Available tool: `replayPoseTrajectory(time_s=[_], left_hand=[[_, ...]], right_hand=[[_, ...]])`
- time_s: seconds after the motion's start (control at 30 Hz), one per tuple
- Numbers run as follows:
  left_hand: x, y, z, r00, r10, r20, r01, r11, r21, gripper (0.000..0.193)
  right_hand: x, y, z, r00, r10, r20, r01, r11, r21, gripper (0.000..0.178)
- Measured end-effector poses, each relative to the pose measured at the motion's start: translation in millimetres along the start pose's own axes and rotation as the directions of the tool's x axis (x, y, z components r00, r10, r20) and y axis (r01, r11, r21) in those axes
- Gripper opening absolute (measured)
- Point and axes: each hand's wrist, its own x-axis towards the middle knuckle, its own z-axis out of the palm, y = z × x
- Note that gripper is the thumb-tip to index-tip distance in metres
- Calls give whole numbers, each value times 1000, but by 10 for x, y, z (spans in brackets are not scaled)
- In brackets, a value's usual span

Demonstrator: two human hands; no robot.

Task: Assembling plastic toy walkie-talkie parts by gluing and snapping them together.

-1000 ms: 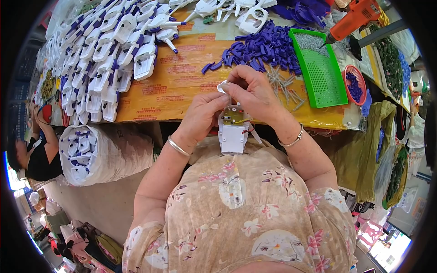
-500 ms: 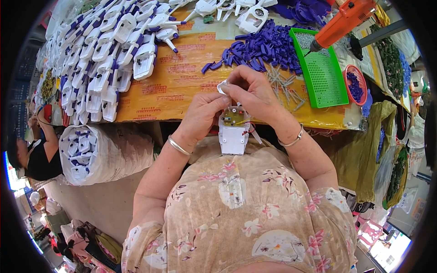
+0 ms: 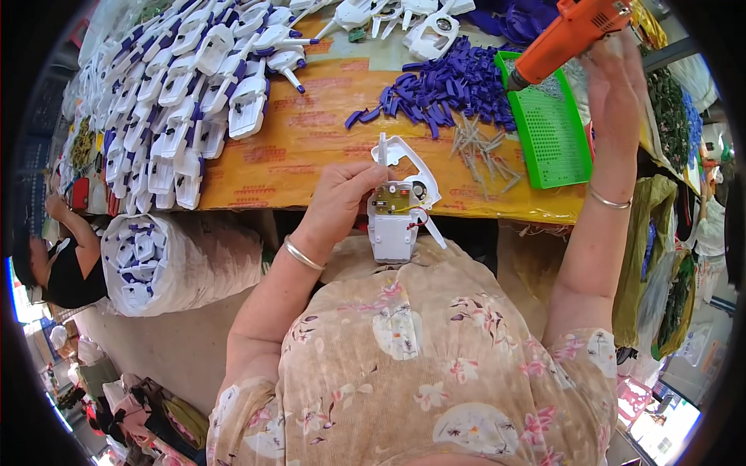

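In front of my chest, my left hand [image 3: 347,194] pinches the upper left side of an open white plastic housing [image 3: 394,239]. A circuit board [image 3: 393,203] with thin red and yellow wires shows inside it. Past the board, a white frame-like part [image 3: 412,159] reaches over the table, with a round dark piece near its lower end. My right hand [image 3: 616,85] is raised at the far right, beside an orange power screwdriver [image 3: 571,40]. Its fingers are blurred and partly hidden, so whether they grip the tool is unclear. The screwdriver's dark tip points down-left above a green tray.
Purple plastic pieces [image 3: 454,85] are heaped mid-table beside loose pale screw-like rods [image 3: 482,147]. The green tray [image 3: 553,144] holds small metal bits. White and purple housings [image 3: 175,101] pile up at left, above a full sack [image 3: 194,252]. Another person's arm [image 3: 74,221] shows far left.
My right hand has left the housing and swung up and right to the screwdriver, which has shifted slightly left. My left hand still holds the housing; the white frame part is now uncovered.
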Motion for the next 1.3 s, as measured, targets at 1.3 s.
replayPoseTrajectory(time_s=[1.3], left_hand=[[215,-80,77,989,114,-91,-120,991,-65,22]], right_hand=[[-847,-124,28,971,71,-230,-104,985,-135,16]])
